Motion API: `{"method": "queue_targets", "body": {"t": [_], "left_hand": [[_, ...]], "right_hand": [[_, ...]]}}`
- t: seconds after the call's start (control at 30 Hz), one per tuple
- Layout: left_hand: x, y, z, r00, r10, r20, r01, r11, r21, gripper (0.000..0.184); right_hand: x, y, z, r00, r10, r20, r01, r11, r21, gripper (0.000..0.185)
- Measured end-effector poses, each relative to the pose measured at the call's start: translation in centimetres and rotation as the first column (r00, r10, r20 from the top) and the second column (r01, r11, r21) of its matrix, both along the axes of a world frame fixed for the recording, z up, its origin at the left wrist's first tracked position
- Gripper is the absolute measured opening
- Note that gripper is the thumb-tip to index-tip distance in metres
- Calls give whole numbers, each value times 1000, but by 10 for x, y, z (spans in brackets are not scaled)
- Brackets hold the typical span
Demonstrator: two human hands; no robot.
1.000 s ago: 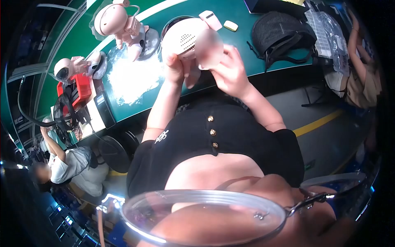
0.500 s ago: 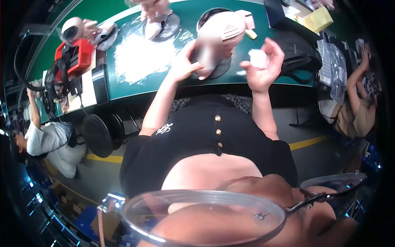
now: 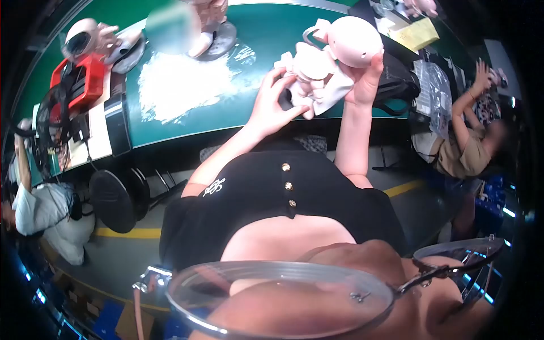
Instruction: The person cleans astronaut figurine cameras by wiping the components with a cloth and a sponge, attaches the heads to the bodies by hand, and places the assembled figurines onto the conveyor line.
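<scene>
Green table (image 3: 266,34) stretched across the top, pink figure (image 3: 354,41) held at upper centre-right, its lower body clasped by the half-open left hand (image 3: 270,105), its head cupped by the curled right hand (image 3: 362,85)

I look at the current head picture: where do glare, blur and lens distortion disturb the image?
Head view: glare bleaches the crinkled plastic on the green table almost white; same head view: a blurred patch smudges the area beside the standing figure, though the held pale figurine is readable; head view again: the table edge bows, corners are dark, and glasses loom large below.
</scene>
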State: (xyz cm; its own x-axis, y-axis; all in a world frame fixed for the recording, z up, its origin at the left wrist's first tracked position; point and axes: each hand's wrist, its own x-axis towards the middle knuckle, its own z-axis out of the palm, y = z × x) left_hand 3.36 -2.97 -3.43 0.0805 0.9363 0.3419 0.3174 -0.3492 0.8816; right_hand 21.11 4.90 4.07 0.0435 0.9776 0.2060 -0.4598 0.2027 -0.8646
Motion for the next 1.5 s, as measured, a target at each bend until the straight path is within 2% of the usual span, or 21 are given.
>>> {"method": "queue_targets", "body": {"t": [0.1, 0.13, 0.23, 0.33, 0.43, 0.5, 0.57, 0.63, 0.7, 0.77, 0.83, 0.97, 1.03, 1.07, 1.1, 1.13, 1.2, 1.23, 1.37, 1.43, 1.5], "left_hand": [[-1, -2, 0, 999, 6, -41, -5, 1000, 18, 68], [-2, -3, -2, 1000, -2, -30, 2, 1000, 7, 67], [-2, -4, 0, 1000, 4, -29, -4, 1000, 8, 70], [0, -2, -1, 1000, 8, -22, -8, 1000, 15, 67], [-2, -1, -4, 1000, -7, -25, 7, 1000, 2, 71], [-1, 2, -8, 999, -22, 23, 22, 1000, -10, 79], [0, 4, -12, 992, -24, 126, 27, 999, -27, 89], [1, 9, 0, 999, 32, 28, -33, 999, 38, 97], [-2, 20, 6, 1000, -18, -3, 18, 999, 27, 102], [-5, 33, 2, 976, -107, -187, 107, 994, -9, 112], [-5, 37, 8, 981, -136, -140, 129, 990, -56, 111], [-6, 39, 9, 980, -170, -100, 163, 984, -76, 113], [-8, 40, 11, 981, -156, -114, 154, 988, -28, 112], [-13, 40, 16, 981, -154, -115, 159, 987, 34, 110], [-15, 35, 26, 991, -133, -20, 134, 986, 103, 108], [-21, 30, 43, 998, -59, -29, 63, 982, 180, 104], [-33, 29, 56, 998, 62, 31, -69, 923, 379, 94], [-39, 28, 57, 988, 129, 83, -151, 913, 380, 84], [-67, 35, 33, 930, 333, 155, -367, 866, 340, 70], [-86, 39, 28, 887, 437, 147, -458, 801, 384, 68], [-103, 46, 26, 826, 551, 120, -549, 737, 395, 67]], "right_hand": [[22, 6, -5, 962, 233, -140, -240, 970, -37, 81], [7, 0, 6, 983, 138, -125, -145, 988, -53, 80], [15, 6, -4, 941, 228, -249, -247, 968, -46, 77], [2, 4, 8, 981, -27, -191, 6, 994, -110, 75], [22, 20, 10, 986, 167, 26, -169, 978, 125, 82], [11, 18, 30, 969, 146, 198, -204, 927, 316, 87], [20, 20, 34, 730, -15, 683, -362, 840, 405, 86], [17, 19, 36, 616, 154, 772, -574, 759, 307, 101], [11, 13, 34, 693, 225, 685, -514, 821, 251, 105], [3, 1, 29, 747, 291, 598, -475, 863, 173, 122], [-11, -11, 16, 808, 181, 561, -353, 911, 215, 128], [-25, -19, 2, 812, -97, 575, -96, 951, 295, 110], [-22, -14, 11, 688, -263, 676, -97, 891, 445, 104], [-19, -12, 22, 711, -318, 627, -67, 857, 511, 98], [-19, -11, 38, 735, -366, 572, -38, 819, 573, 91], [-21, -21, 63, 830, -187, 526, -73, 897, 435, 83], [-21, -27, 87, 907, -73, 414, -107, 912, 395, 69], [-22, -23, 90, 919, -136, 369, -74, 861, 503, 63], [-9, 19, 35, 749, -337, 571, -38, 838, 545, 104], [-28, 27, 65, 901, -186, 392, -56, 846, 530, 89], [-31, 57, 79, 907, -215, 362, -52, 796, 603, 84]]}}
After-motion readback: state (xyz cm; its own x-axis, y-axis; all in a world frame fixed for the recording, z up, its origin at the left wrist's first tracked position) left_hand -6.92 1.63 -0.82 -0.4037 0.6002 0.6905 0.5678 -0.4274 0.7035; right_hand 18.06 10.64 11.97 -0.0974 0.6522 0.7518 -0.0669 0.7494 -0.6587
